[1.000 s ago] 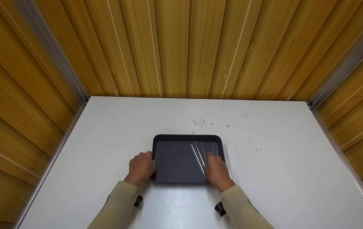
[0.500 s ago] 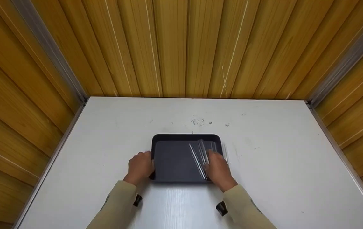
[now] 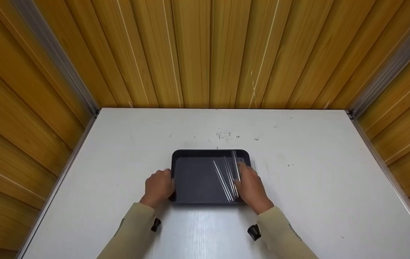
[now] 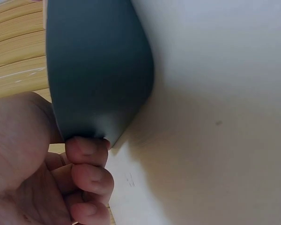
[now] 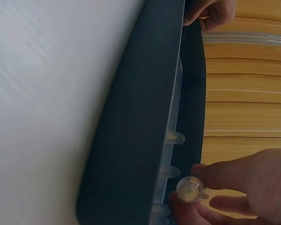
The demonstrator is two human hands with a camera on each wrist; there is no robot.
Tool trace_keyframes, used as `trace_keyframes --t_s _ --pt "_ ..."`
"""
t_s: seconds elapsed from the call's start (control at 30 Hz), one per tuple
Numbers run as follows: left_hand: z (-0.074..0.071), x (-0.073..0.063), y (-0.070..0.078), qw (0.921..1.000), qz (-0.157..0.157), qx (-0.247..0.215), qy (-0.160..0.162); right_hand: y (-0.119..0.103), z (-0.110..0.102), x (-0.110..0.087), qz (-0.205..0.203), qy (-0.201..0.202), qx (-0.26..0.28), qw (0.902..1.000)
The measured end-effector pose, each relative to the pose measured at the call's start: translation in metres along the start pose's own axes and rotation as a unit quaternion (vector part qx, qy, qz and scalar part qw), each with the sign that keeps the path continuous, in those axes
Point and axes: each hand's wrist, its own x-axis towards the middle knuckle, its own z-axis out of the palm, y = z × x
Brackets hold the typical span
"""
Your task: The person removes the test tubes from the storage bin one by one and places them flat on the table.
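Observation:
A dark rectangular tray [image 3: 194, 180] lies on the white table. My left hand [image 3: 159, 187] grips its left rim; in the left wrist view, the curled fingers [image 4: 88, 180] meet the tray's corner. Several clear glass test tubes [image 3: 222, 181] lie slanted in the right part of the tray. Over that side, my right hand [image 3: 251, 186] pinches one test tube [image 5: 189, 189] between thumb and fingers, its rounded end towards the wrist camera. Other rounded tube ends [image 5: 168, 172] show inside the tray below it. My right hand hides part of the tray's right side.
The white table [image 3: 316, 180] extends around the tray, with small dark marks [image 3: 223, 136] behind it. Yellow wood-patterned panels [image 3: 194, 54] wall in the back and both sides. A dark wrist device [image 3: 254, 232] sits beneath the right sleeve.
My right hand has shifted slightly to the right, and the test tube it holds has come apart from the others. My left hand has kept its grip on the tray's rim.

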Motion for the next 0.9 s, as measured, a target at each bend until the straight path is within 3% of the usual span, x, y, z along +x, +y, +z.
trace_keyframes --t_s 0.2,0.9 --pt "0.0 0.0 0.0 0.9999 0.0 0.001 -0.01 0.005 -0.003 0.0 0.003 0.014 0.009 0.9999" --pt "0.0 -0.001 -0.001 1.0 0.005 -0.004 0.007 0.015 -0.015 0.003 0.015 0.043 0.027 0.9986"
